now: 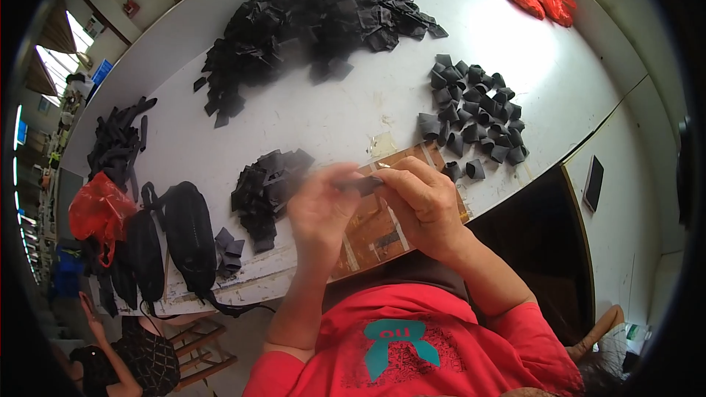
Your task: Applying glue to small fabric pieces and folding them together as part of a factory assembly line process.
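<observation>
Clearly, the right hand [425, 202] pinches 1 black piece [362, 185] — left hand [318, 209] blurred, grip unclear.

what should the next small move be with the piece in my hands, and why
Perhaps press the small black piece into a curl, if it isn't one yet; blur hides its exact shape. The right hand grips it beside the left hand, above the brown board, and the black pieces grouped to the right look curled.
</observation>
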Demonstrator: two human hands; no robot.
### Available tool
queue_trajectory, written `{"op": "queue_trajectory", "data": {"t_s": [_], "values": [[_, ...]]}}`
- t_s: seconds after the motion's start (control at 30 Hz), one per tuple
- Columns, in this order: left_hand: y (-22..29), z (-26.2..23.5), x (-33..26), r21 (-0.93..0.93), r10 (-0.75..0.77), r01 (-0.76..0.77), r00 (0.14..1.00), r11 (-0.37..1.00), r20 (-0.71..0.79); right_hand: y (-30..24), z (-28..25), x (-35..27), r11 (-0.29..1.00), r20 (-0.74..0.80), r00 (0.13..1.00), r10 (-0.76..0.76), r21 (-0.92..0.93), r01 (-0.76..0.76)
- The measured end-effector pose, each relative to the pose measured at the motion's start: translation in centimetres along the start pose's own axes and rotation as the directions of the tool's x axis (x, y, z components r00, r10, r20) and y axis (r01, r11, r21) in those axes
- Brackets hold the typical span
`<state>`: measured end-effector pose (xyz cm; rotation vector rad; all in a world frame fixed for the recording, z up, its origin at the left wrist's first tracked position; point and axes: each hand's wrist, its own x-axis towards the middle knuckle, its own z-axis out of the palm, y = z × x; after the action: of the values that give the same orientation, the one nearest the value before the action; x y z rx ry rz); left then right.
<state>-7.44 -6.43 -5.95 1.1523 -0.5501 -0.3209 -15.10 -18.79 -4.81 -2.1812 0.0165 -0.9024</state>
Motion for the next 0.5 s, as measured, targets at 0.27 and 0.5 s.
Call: {"op": "queue_trajectory", "data": {"t_s": [0.27,0.5], "values": [[-1.3,-1.0,0.1,-0.16,-0.026,0.032,0.999,0.987,0.038,-0.5,-0.8,1.1,0.998,0.06,0.996,-0.059,-0.011,0.06],[-1.9,-1.1,-0.3,-0.205,-0.059,0.068,0.997,0.976,0.053,0.2,0.3,0.5,0.997,-0.033,0.996,-0.08,0.018,0.081]]}}
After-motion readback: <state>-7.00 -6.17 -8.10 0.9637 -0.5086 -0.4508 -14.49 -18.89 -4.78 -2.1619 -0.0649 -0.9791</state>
